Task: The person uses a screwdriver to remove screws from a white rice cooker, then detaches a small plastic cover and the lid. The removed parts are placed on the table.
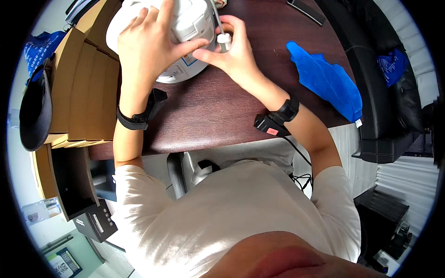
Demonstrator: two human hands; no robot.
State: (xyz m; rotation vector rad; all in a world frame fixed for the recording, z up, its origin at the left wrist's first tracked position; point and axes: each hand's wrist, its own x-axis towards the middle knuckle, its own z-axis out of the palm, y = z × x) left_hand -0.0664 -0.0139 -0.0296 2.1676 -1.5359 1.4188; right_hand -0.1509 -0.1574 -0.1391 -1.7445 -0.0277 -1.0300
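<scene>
In the head view, your left hand is spreading wide, fingers apart, over the white appliance, which is sitting at the far left of the dark brown table. Your right hand is curling partway around a small white piece on a thin grey stem, just right of the appliance; you are leaving a gap between thumb and fingers, and I cannot tell whether you are gripping it. Both your wrists are wearing black straps. A blue cloth is lying to the right, and a dark flat slab is resting beyond it on the far side. Cardboard boxes are standing left of the table, with a dark cap hanging beside them.
</scene>
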